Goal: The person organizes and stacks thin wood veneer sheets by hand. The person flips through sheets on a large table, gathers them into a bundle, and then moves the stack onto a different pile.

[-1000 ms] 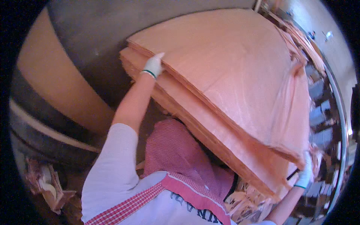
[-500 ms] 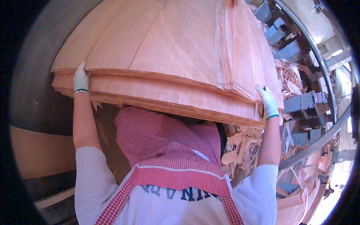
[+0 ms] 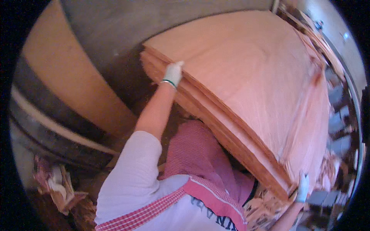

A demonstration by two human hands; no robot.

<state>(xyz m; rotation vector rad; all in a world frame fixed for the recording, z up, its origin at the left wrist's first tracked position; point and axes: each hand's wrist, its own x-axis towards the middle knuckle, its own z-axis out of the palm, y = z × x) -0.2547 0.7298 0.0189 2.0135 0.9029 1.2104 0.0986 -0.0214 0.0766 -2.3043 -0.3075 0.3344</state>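
Note:
A large stack of thin pinkish wood veneer sheets (image 3: 239,77) lies before me, its near edge running slantwise from upper left to lower right. The edge shows an upper layer set back over a lower one. My left hand (image 3: 174,74), in a white glove with a green cuff, is closed over the upper sheets' edge near the far left corner. At the lower right corner my right hand (image 3: 303,187), gloved alike, grips the sheets' edge; its fingers are partly hidden. Toward the right side the top sheets are creased and folded.
A dark flat surface (image 3: 111,42) lies behind and left of the stack, with a tan board (image 3: 73,69) beside it. Veneer scraps (image 3: 61,188) are at the lower left, more (image 3: 266,208) below the right corner. Grey blocks (image 3: 339,119) line the right beside a curved metal rail.
The view has turned, so the stack's near edge slants instead of running across. Both hands stay on the edge, the left now higher in view and the right lower.

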